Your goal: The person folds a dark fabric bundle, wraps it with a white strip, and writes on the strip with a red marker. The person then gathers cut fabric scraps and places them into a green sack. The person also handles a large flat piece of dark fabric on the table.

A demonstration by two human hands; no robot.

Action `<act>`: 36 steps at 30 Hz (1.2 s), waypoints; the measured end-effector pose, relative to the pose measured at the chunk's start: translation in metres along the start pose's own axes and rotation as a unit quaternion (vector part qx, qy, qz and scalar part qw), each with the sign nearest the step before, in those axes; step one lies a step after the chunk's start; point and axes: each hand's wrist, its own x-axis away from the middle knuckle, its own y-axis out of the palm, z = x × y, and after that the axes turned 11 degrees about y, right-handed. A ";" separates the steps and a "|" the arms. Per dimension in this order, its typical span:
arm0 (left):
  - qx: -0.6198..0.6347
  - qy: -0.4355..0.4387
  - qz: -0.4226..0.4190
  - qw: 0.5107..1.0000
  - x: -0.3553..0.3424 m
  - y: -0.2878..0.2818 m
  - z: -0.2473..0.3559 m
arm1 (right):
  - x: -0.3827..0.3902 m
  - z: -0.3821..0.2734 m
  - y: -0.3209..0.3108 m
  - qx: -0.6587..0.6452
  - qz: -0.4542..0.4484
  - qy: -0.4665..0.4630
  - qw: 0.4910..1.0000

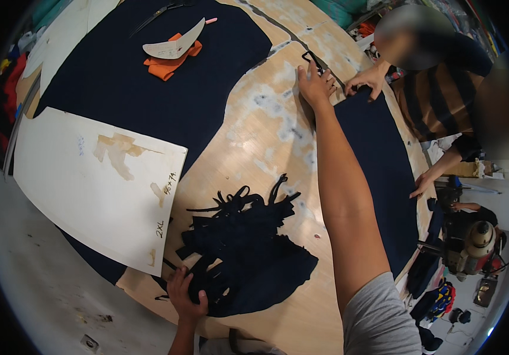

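Note:
A tangled heap of navy fabric scraps [266,260] lies at the near middle of the wooden table. My left hand [187,296] rests at its left edge, fingers apart and touching the scraps. My right arm stretches across the table, and my right hand [316,86] lies with spread fingers beside a thin dark fabric strip [307,56] near the far side. Just right of my forearm is a long navy fabric panel [372,160], partly covered by the arm. Another person's hand [371,80] touches its far end; a further hand [425,183] is at its right edge.
A large navy cloth [160,100] covers the table's left side, with a white card pattern [94,183] over its near part. Orange fabric [162,68], a small curved card [174,47] and scissors [155,16] lie on it. A sewing machine [476,245] stands at right.

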 end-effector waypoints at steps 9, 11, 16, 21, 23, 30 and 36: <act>0.020 0.003 0.043 0.999 0.001 -0.003 0.000 | 0.262 -0.017 -0.064 -0.039 -0.389 -0.417 0.820; 0.013 0.003 0.041 0.999 -0.002 -0.003 0.004 | 0.313 0.022 -0.112 -0.024 -0.431 -0.407 0.805; -0.055 0.010 0.021 0.998 -0.022 0.005 0.029 | 0.409 0.102 -0.181 0.069 -0.445 -0.278 0.848; 0.166 0.112 -0.022 0.979 0.002 0.057 0.108 | 0.541 0.178 -0.229 0.058 -0.374 -0.106 0.920; 0.264 0.145 -0.107 0.948 0.026 0.074 0.146 | 0.594 0.210 -0.250 0.016 -0.349 0.018 0.937; 0.362 0.188 -0.435 0.802 0.074 0.113 0.252 | 0.766 0.344 -0.277 -0.254 -0.209 0.343 0.880; 0.114 0.196 -0.157 0.961 0.092 0.089 0.221 | 0.749 0.324 -0.287 -0.093 -0.170 0.395 0.898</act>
